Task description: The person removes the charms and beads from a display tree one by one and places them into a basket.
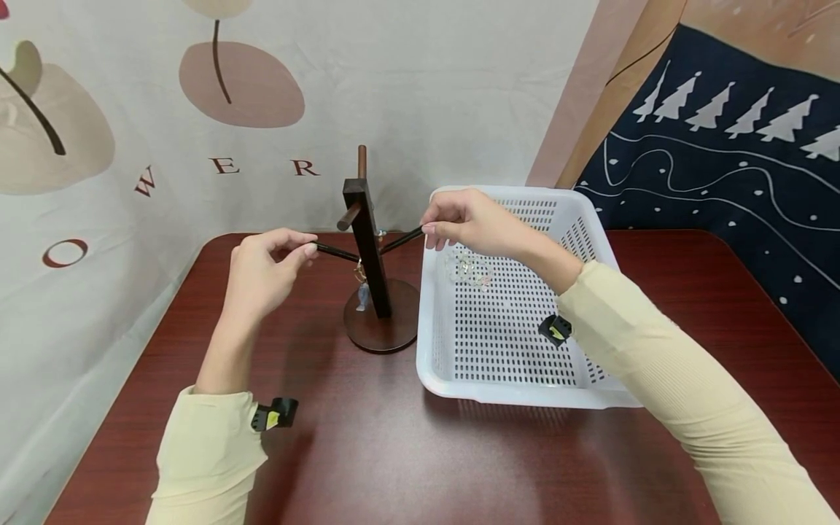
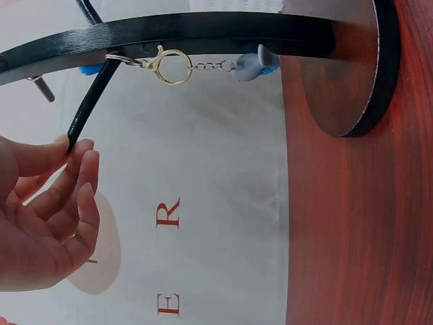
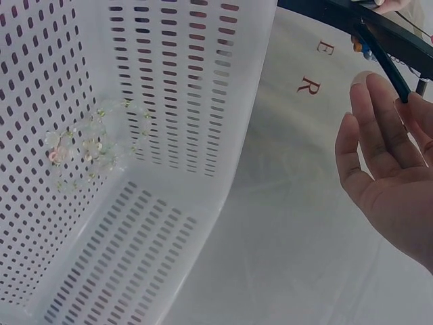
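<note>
A dark wooden stand [image 1: 372, 255] with a round base [image 1: 377, 335] and several pegs stands on the table. My left hand [image 1: 262, 277] pinches the outer end of its left black peg [image 2: 97, 98] between thumb and fingers. On the other side, my right hand [image 1: 485, 222] holds the tip of the right peg [image 3: 387, 64] between thumb and index finger, the other fingers extended. From the left peg, close to the post, hangs a keychain [image 2: 174, 66] with a gold ring, a chain and a grey-blue charm [image 1: 363, 297]. Small blue and orange beads [image 3: 362, 47] show at the right peg's base.
Right of the stand sits a white perforated plastic basket [image 1: 525, 397], under my right forearm. Clear beaded strands with a pink piece [image 3: 88, 145] lie inside it. A printed cloth [image 1: 407, 87] hangs behind the reddish-brown table [image 1: 394, 459].
</note>
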